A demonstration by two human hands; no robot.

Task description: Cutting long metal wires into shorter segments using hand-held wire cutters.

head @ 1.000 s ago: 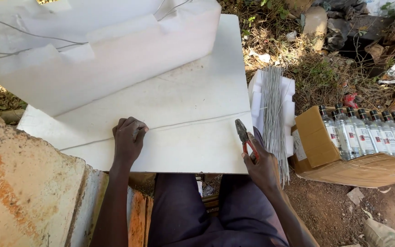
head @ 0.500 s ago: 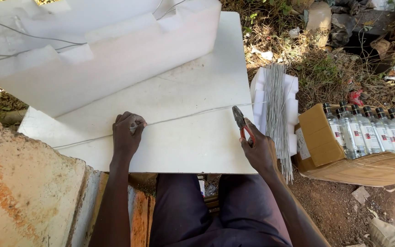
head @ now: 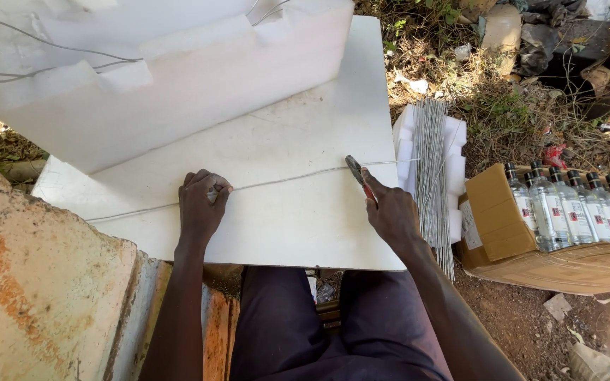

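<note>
Nearest the camera, the person's dark trousers (head: 319,331) sit below the edge of a flat white board (head: 298,219) that serves as the work surface. A weathered concrete block (head: 30,282) with orange stains stands at lower left, just beside the board.

The left hand (head: 202,204) rests on the board with fingers curled closed over a thin wire (head: 284,180), pinning it in place. The wire runs across the board from the left edge to the right edge. The right hand (head: 393,212) is wrapped around the red handles of a pair of pliers (head: 358,176); the pliers' tip meets the wire near the board's right side. Whether the tip is closed on the wire cannot be told.

Beyond the hands, a large moulded white foam block (head: 178,92) lies on the far part of the board, with loose wire strands over it.

To the right of the board, a bundle of cut straight wires (head: 432,162) lies on a smaller foam piece (head: 453,134). Further right, an open cardboard box (head: 531,247) holds a row of clear glass bottles (head: 580,208). The setting is outdoors: bare soil, dry grass and scattered litter (head: 531,77).
</note>
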